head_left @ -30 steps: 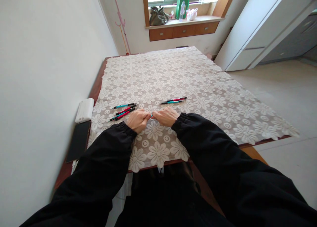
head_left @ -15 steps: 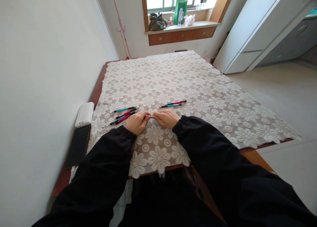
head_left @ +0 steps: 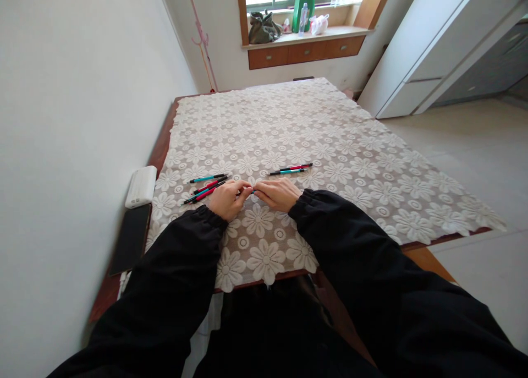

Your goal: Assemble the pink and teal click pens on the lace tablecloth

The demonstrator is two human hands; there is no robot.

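Note:
My left hand [head_left: 229,200] and my right hand [head_left: 279,195] meet fingertip to fingertip above the tablecloth [head_left: 266,261]. Both are closed in a pinch on a slim teal pen [head_left: 253,191]; only a short bit shows between them, the rest hidden by the fingers. Beside my left hand lies a loose group of black-ended pens: a teal pen [head_left: 206,178] set apart, and red pens [head_left: 203,197] with teal ones close together. Just beyond my right hand, a teal-and-black pen [head_left: 287,171] rests alongside a red-and-black pen [head_left: 300,166].
A white power bank [head_left: 141,187] and a dark flat device [head_left: 131,239] sit at the table's left edge, near the wall [head_left: 74,119]. Across the room are a windowsill [head_left: 284,40] with bags and a bottle, and a white fridge [head_left: 412,48].
The camera view has shifted slightly, so the scene sits a little higher. Both hands stay together on the pen, and less of its teal part shows between the fingertips.

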